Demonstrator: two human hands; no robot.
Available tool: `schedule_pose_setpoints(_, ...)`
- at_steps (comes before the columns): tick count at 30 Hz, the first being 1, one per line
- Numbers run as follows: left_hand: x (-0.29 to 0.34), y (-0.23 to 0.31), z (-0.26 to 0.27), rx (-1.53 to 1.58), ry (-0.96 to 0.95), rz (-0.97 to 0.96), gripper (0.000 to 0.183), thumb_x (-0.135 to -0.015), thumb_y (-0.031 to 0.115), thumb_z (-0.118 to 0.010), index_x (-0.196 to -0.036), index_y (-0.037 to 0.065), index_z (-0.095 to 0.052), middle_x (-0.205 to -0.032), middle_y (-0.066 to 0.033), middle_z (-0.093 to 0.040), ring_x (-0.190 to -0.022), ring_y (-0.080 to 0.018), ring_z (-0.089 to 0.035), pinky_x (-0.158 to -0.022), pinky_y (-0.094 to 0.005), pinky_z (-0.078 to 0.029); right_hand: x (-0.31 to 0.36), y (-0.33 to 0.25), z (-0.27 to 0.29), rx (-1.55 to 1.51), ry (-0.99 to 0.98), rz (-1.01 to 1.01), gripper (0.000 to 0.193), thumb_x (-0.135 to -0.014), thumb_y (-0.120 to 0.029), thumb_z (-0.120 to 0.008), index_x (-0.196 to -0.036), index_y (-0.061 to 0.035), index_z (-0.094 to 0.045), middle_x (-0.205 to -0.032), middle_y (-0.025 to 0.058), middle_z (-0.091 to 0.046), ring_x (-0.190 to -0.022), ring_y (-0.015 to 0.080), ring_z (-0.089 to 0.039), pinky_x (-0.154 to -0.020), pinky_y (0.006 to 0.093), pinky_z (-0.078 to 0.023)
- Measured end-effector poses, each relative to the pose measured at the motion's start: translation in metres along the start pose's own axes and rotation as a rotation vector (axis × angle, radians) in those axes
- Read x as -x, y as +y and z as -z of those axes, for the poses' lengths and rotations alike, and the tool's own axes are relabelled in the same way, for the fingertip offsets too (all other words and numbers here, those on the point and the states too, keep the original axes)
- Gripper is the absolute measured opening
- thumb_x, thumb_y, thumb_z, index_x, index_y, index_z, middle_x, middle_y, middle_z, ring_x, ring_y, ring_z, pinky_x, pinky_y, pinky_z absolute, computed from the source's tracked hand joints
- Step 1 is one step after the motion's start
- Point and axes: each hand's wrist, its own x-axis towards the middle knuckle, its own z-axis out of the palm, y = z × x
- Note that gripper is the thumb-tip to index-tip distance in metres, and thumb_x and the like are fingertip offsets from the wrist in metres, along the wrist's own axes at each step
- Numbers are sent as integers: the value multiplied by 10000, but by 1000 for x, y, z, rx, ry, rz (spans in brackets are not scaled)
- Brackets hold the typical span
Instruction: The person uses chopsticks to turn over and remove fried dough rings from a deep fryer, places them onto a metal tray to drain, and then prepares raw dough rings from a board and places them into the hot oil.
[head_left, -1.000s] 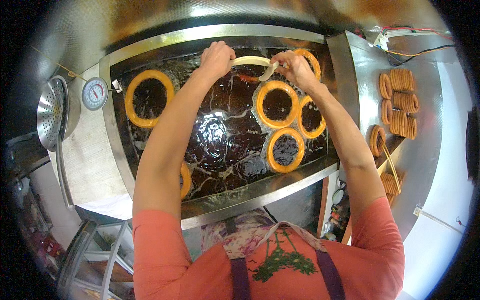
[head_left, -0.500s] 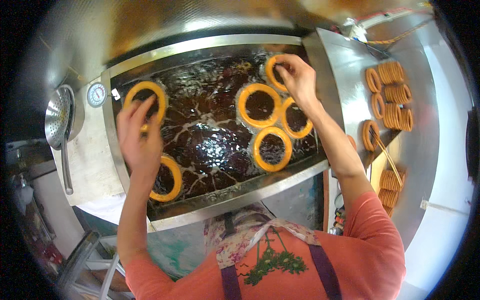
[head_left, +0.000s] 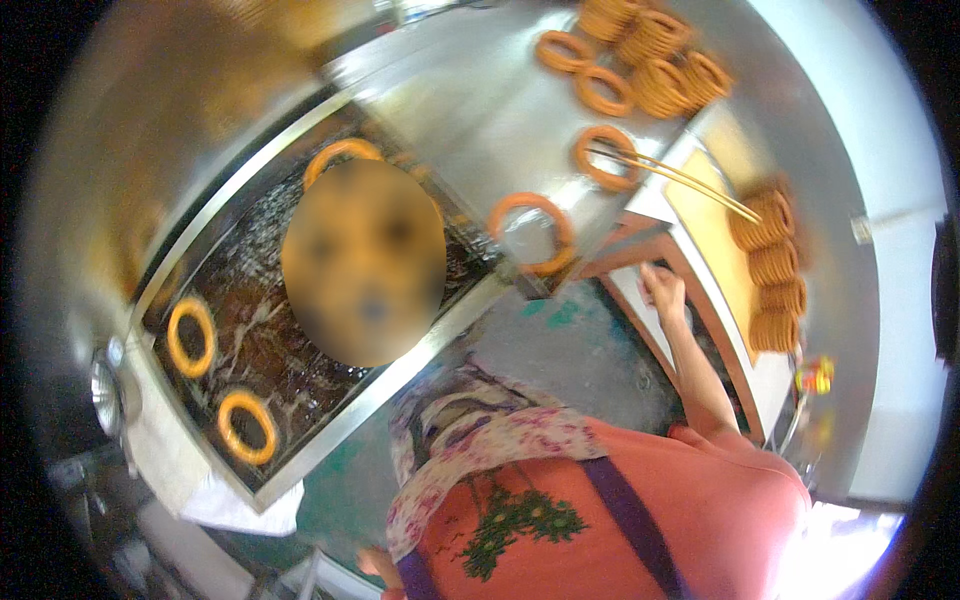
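Rings (head_left: 174, 338) of golden dough float in the fryer (head_left: 345, 405); chopsticks (head_left: 700, 186) lie over a brown ring (head_left: 582, 155) on the metal counter (head_left: 450, 100). The right hand (head_left: 664, 292) curls nearby; whether its grip, or the partly hidden left hand's (head_left: 376, 564), holds anything, I cannot tell.

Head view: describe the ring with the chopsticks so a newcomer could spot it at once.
Find the fryer of dark oil, then the shiny metal counter adjoining it on the right. On that counter, below the stacked rings, lies a single brown ring. Unlike its neighbours, it has chopsticks crossing its rim.
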Motion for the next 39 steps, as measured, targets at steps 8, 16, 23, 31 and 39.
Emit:
schedule_pose_setpoints(8,63,47,1,765,-461,307,386,-830,110,-556,-1212,68,-511,-958,-126,-593,-708,-230,-583,-567,-317,-478,-233,109,72,-1132,-164,51,618,-821,-321,-657,-1328,-113,-371,-1067,38,-557,-957,192,-525,-877,418,-432)
schedule_pose_setpoints(16,43,116,18,741,-367,286,421,-830,34,-556,-1241,71,-478,-1027,-104,-573,-615,-167,-581,-480,-271,-490,-330,91,117,-1157,42,85,362,-851,-296,-628,-996,34,-597,-908,100,-620,-792,172,-585,-705,271,-524)
schedule_pose_setpoints(23,74,54,22,503,-282,308,387,-797,-3,-541,-1178,64,-517,-892,-116,-606,-576,-180,-597,-439,-288,-492,-278,14,149,-767,-195,113,338,-909,-178,-531,-1094,104,-536,-1068,164,-571,-972,231,-584,-878,301,-506)
schedule_pose_setpoints(31,107,38,-28,469,-398,520,385,-753,1,-556,-1135,50,-556,-842,-131,-628,-540,-186,-618,-399,-288,-506,-82,-166,135,-838,-26,534,458,-910,-277,-517,-1189,84,-478,-1219,198,-492,-1112,257,-503,-968,336,-436)
schedule_pose_setpoints(39,52,56,-37,655,-469,451,393,-757,3,-550,-1150,17,-546,-905,-157,-626,-579,-184,-627,-447,-290,-523,222,-270,-204,-701,-848,337,262,-877,-162,-578,-987,76,-567,-934,184,-611,-831,247,-641,-691,324,-577)
